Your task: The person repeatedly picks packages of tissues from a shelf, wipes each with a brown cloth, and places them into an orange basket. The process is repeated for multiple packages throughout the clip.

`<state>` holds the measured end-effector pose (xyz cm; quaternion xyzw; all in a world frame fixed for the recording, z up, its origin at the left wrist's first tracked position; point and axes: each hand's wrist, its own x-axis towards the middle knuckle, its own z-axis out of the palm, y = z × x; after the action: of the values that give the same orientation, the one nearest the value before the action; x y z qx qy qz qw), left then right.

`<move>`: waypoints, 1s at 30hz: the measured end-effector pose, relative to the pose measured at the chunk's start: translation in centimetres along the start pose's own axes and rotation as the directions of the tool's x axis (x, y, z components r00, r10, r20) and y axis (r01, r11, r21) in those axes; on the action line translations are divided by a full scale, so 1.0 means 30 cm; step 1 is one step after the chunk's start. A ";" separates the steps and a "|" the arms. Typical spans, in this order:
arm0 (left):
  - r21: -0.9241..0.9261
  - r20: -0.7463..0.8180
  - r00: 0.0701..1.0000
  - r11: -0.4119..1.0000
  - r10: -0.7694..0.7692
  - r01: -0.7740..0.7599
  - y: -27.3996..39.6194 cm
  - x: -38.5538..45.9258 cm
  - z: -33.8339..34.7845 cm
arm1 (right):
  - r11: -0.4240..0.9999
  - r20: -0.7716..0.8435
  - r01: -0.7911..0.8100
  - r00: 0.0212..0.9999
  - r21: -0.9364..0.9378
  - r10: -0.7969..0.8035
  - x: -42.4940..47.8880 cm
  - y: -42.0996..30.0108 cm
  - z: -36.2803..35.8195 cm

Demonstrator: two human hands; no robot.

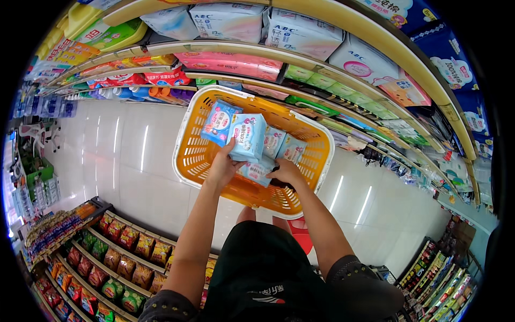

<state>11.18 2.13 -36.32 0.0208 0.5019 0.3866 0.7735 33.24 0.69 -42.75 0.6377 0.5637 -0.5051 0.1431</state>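
Observation:
A yellow plastic shopping basket with a white rim (pixel 180 133) is in front of me, over the tiled floor. My left hand (pixel 224 166) grips the lower left corner of a light blue pack of sanitary pads (pixel 248 137), its thumb on the front. Behind it, to the left, a blue and pink pack (pixel 219 120) leans in the basket. My right hand (pixel 286 174) reaches inside and holds the right edge of another light blue pack (pixel 256 172), close to a dark object under the palm. Two similar packs, one upper (pixel 273 141) and one to its right (pixel 292 149), lie near the basket's right end.
Shelves with large white packs (pixel 303 34), pink packs (pixel 229 64) and green packs (pixel 338 86) run just beyond the basket. Racks of snack bags (pixel 128 237) stand behind me at the lower left. A red stool (pixel 301 235) is by my legs.

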 end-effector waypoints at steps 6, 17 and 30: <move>0.253 -0.064 0.998 0.967 0.009 0.008 -0.141 0.159 -0.006 | 0.989 0.054 -0.072 0.995 -0.132 0.080 0.087 0.059 0.105; 0.471 -0.112 0.977 0.875 0.182 -0.109 -0.280 0.339 -0.009 | 0.990 -0.256 0.063 0.966 0.130 -0.028 -0.093 0.036 0.059; 0.488 0.290 0.955 0.848 0.066 -0.207 0.129 -0.223 0.373 | 0.273 -0.389 0.464 0.875 0.843 -0.288 -0.574 -0.274 -0.407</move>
<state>16.49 4.66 -24.06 0.3129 0.4771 0.2872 0.7694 34.53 2.64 -20.22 0.4919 0.3299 -0.6968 -0.4045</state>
